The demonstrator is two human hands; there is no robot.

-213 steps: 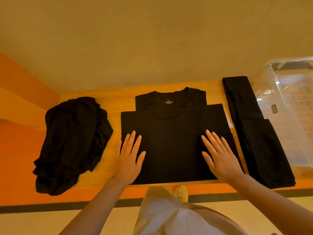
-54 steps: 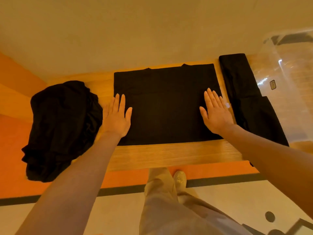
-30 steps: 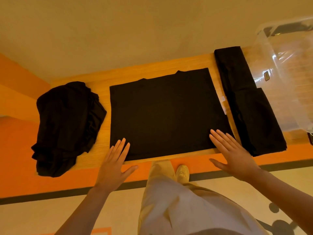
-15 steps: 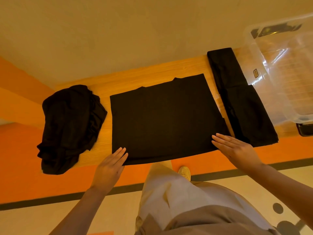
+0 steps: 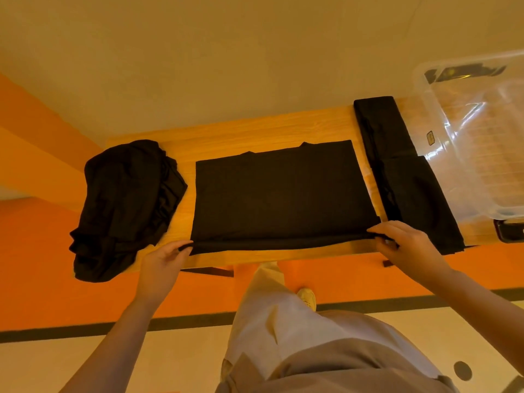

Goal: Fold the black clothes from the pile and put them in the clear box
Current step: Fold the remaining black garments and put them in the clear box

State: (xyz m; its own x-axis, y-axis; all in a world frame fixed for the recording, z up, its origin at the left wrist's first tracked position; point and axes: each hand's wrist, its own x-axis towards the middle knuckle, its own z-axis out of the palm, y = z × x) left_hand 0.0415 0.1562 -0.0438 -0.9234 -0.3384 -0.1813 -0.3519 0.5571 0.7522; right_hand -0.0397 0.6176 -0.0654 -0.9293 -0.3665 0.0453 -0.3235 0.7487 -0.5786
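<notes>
A black shirt [image 5: 280, 194] lies folded into a flat rectangle in the middle of the wooden table [image 5: 255, 129]. My left hand [image 5: 163, 263] pinches its near left corner, and my right hand [image 5: 408, 245] pinches its near right corner. The near edge is lifted slightly off the table. A crumpled pile of black clothes [image 5: 122, 205] sits at the table's left end. To the right of the shirt lies a long folded black garment [image 5: 408, 177]. The clear box [image 5: 476, 137] stands at the far right, and through its walls I see nothing inside.
A wall runs along the far edge of the table. A small dark object [image 5: 509, 231] sits by the near corner of the box. My legs and a shoe [image 5: 307, 297] are below the table's front edge, over an orange floor band.
Both hands went from lying flat at the shirt's near corners to pinching them. The near edge of the shirt has risen a little.
</notes>
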